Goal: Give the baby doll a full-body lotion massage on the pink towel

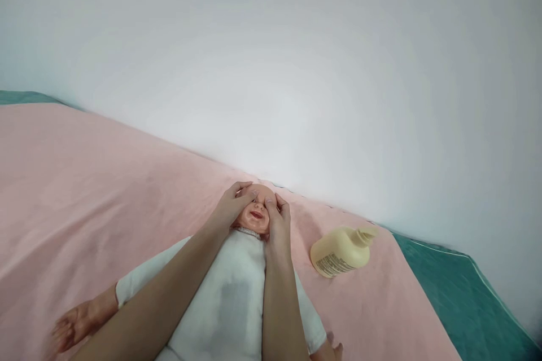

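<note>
A baby doll (224,293) in a white outfit lies on its back, its head away from me and its arms spread to the sides. My left hand (236,201) cups the left side of the doll's head (257,225), with the thumb near one eye. On the other side, my right hand (278,219) curls round the head, its thumb by the other eye. Both forearms reach over the doll's body and partly cover it. To the right of my right hand stands a pale yellow pump bottle (339,251) with printed text on its side.
A pink sheet (105,180) with wrinkles lies under the doll and the bottle. Green fabric (457,287) shows past its edge at the right, and a strip of it at the far left. Behind the doll's head rises a plain white wall (271,67).
</note>
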Tool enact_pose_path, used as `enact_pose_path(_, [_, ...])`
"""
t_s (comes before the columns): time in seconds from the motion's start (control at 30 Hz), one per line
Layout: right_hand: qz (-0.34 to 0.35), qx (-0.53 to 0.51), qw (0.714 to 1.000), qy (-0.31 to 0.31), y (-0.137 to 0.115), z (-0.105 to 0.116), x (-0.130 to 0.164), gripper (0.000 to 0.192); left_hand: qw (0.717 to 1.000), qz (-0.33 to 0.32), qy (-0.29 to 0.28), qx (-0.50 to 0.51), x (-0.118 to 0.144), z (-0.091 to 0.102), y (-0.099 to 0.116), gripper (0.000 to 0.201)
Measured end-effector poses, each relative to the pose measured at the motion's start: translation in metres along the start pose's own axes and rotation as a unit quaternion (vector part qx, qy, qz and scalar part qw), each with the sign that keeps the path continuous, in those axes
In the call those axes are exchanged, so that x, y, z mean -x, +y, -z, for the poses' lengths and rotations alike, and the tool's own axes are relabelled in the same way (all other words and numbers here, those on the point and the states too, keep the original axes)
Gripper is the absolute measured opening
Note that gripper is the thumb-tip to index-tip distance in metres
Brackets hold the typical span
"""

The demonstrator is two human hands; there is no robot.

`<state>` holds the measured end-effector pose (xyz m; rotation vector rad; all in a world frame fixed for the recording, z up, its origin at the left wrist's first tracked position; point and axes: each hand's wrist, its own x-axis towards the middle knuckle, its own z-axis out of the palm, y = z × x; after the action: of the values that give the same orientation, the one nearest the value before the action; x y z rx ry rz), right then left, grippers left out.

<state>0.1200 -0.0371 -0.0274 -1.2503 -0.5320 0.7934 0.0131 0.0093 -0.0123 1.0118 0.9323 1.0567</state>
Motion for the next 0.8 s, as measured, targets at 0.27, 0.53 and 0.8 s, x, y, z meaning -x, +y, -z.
enact_pose_path(0.27, [-0.001,-0.011,1.000,0.012,0.0019,-0.0009,-0.0046,0.047,0.999,-0.007,0.012,0.041,-0.0060,-0.0011,-0.0058,0.045])
enact_pose_path(0.53, [-0.019,-0.073,0.997,-0.004,0.0035,0.0041,-0.0065,0.047,0.997,0.001,0.023,0.070,-0.0055,-0.0010,-0.0036,0.039])
enact_pose_path(0.8, [-0.042,-0.113,0.993,0.001,0.0054,0.0053,-0.0105,0.048,0.995,0.006,0.027,0.094,-0.0077,0.0007,-0.0075,0.037])
